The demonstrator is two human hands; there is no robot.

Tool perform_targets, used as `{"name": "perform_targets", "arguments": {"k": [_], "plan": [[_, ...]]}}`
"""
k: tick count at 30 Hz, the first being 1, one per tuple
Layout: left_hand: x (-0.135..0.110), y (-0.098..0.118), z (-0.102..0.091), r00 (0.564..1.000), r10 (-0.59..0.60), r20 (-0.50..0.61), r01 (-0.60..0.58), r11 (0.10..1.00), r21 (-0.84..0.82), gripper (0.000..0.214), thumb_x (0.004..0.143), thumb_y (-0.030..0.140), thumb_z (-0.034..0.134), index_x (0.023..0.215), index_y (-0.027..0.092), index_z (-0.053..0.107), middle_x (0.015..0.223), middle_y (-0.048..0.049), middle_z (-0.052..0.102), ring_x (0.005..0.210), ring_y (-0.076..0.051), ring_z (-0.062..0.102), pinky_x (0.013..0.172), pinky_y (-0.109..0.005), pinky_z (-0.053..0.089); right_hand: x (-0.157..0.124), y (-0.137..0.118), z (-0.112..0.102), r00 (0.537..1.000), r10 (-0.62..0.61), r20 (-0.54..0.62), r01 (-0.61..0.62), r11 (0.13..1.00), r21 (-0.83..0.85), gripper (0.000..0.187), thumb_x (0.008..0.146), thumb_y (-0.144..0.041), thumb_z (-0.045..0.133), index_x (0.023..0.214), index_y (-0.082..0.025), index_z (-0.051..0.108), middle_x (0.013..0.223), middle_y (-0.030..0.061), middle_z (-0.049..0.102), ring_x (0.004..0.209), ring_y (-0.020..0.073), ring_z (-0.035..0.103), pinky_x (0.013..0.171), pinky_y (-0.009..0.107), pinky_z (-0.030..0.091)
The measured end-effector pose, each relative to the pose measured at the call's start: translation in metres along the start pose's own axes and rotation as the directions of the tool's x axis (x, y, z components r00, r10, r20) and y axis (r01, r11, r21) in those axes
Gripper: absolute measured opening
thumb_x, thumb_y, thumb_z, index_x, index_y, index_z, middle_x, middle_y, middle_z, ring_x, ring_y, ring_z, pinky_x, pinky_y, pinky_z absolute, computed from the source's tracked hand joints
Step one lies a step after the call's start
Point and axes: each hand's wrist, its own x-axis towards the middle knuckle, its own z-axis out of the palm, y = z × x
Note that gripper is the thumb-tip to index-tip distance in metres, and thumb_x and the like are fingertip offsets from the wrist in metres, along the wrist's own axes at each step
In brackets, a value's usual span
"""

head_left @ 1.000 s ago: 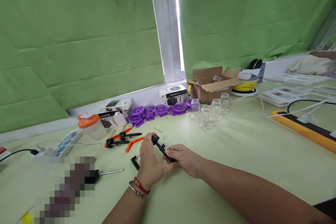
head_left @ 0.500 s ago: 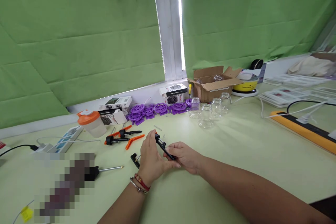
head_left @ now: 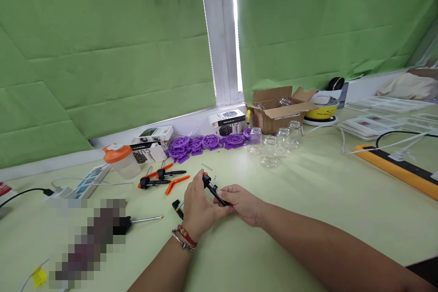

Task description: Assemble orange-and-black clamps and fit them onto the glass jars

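Note:
A slim black plastic part (head_left: 214,189) with a round head and a metal pin along it slants between my two hands above the table. My left hand (head_left: 197,207) is closed round its upper, round-headed end, thumb stretched toward the lower end. The fingers of my right hand (head_left: 242,204) pinch the lower end near my left thumb. Partly hidden behind my left hand, a second black part (head_left: 177,208) with a metal rod lies on the table. Farther left are similar black parts (head_left: 155,183) with orange handles, and a loose orange V-shaped handle (head_left: 176,184).
Purple wheel-shaped parts (head_left: 179,144) lie along the back beside printed boxes (head_left: 149,151). Glass jars (head_left: 269,155) stand before an open cardboard box (head_left: 273,118). An orange-lidded cup (head_left: 119,159) and a screwdriver shaft (head_left: 147,220) with a blurred handle are left; an orange-black power strip (head_left: 393,169) is right.
Both hands keep hold of the black part, which has tilted very slightly. The whole view has shifted a little; nothing else has visibly moved.

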Motion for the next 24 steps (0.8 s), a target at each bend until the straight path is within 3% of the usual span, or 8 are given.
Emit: {"name": "perform_targets", "arguments": {"k": [8,12,14,15,18,20,24], "plan": [[0.000,0.007,-0.002,0.999,-0.053,0.013,0.053,0.998,0.023,0.107,0.045,0.055,0.074,0.134,0.015,0.030,0.120,-0.0166,0.054,0.111,-0.035,0.051,0.090,-0.047,0.041,0.002,0.000,0.001,1.000,0.004,-0.002,-0.004,1.000,-0.028,0.043,0.065,-0.053,0.068,0.073,-0.012,0.061,0.059,-0.0014,0.054,0.048,0.0077,0.041,0.052,0.025,0.034],[0.004,0.003,-0.004,0.994,-0.110,-0.018,0.111,0.993,0.037,0.105,0.046,0.055,0.073,0.133,0.016,0.029,0.119,-0.0160,0.055,0.109,-0.034,0.052,0.086,-0.046,0.043,0.010,-0.001,-0.008,0.998,-0.063,-0.017,0.058,0.974,-0.218,0.041,0.075,-0.053,0.056,0.080,-0.012,0.062,0.052,-0.0028,0.049,0.050,0.0096,0.042,0.054,0.026,0.038],[0.007,-0.003,-0.007,0.990,-0.132,-0.053,0.134,0.990,0.047,0.103,0.047,0.055,0.073,0.132,0.017,0.030,0.119,-0.0157,0.055,0.110,-0.034,0.052,0.084,-0.045,0.044,0.019,-0.001,-0.018,0.969,-0.220,-0.112,0.148,0.882,-0.448,0.034,0.080,-0.046,0.051,0.081,-0.014,0.063,0.059,-0.0011,0.052,0.055,0.0110,0.045,0.058,0.026,0.040],[0.009,-0.006,-0.008,0.988,-0.140,-0.067,0.144,0.988,0.055,0.101,0.047,0.055,0.073,0.131,0.018,0.031,0.120,-0.0156,0.055,0.110,-0.035,0.052,0.084,-0.045,0.044,0.024,-0.001,-0.024,0.933,-0.326,-0.156,0.179,0.791,-0.585,0.028,0.081,-0.040,0.051,0.081,-0.015,0.064,0.066,0.0006,0.056,0.061,0.0122,0.048,0.062,0.027,0.041],[0.012,-0.013,-0.012,0.983,-0.164,-0.087,0.171,0.983,0.068,0.097,0.048,0.057,0.072,0.129,0.019,0.034,0.120,-0.0152,0.055,0.109,-0.034,0.054,0.081,-0.045,0.045,0.041,0.000,-0.038,0.843,-0.494,-0.215,0.128,0.571,-0.811,0.019,0.079,-0.027,0.052,0.089,-0.016,0.065,0.086,0.0051,0.060,0.074,0.0152,0.053,0.072,0.028,0.043],[0.013,-0.015,-0.014,0.981,-0.174,-0.091,0.180,0.982,0.062,0.097,0.047,0.058,0.072,0.128,0.020,0.034,0.118,-0.0150,0.056,0.107,-0.035,0.054,0.081,-0.045,0.045,0.053,0.000,-0.041,0.837,-0.511,-0.195,0.084,0.473,-0.877,0.022,0.079,-0.021,0.051,0.095,-0.018,0.065,0.096,0.0063,0.059,0.079,0.0154,0.055,0.075,0.028,0.042],[0.014,-0.015,-0.017,0.978,-0.193,-0.076,0.196,0.980,0.032,0.096,0.046,0.057,0.073,0.126,0.020,0.036,0.115,-0.0145,0.057,0.106,-0.034,0.055,0.081,-0.044,0.045,0.071,-0.005,-0.040,0.881,-0.470,-0.051,0.088,0.269,-0.959,0.032,0.080,-0.017,0.051,0.109,-0.025,0.065,0.104,0.0049,0.060,0.088,0.0172,0.057,0.077,0.027,0.040]]}}
